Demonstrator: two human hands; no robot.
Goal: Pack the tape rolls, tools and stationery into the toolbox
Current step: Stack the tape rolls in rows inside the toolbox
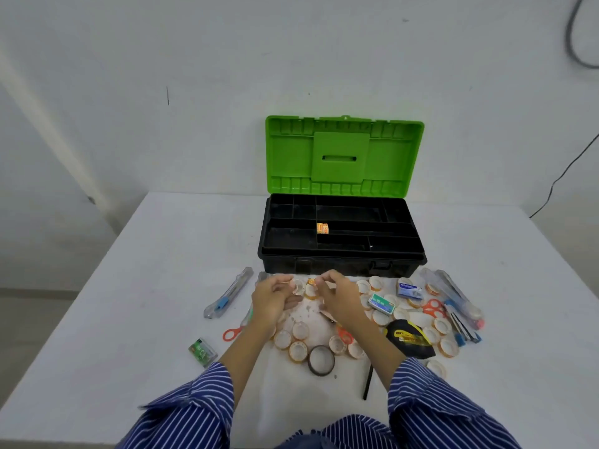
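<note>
The black toolbox stands open at the table's far side, its green lid upright. Two small tape rolls lie in a middle tray compartment. In front of the box, my left hand pinches a small white tape roll. My right hand pinches another small roll with an orange core. Both hands hover just above a scatter of several small tape rolls on the table.
A utility knife and a green staple box lie left. A dark tape ring, black marker, tape measure, staple boxes, orange scissors and pens lie right.
</note>
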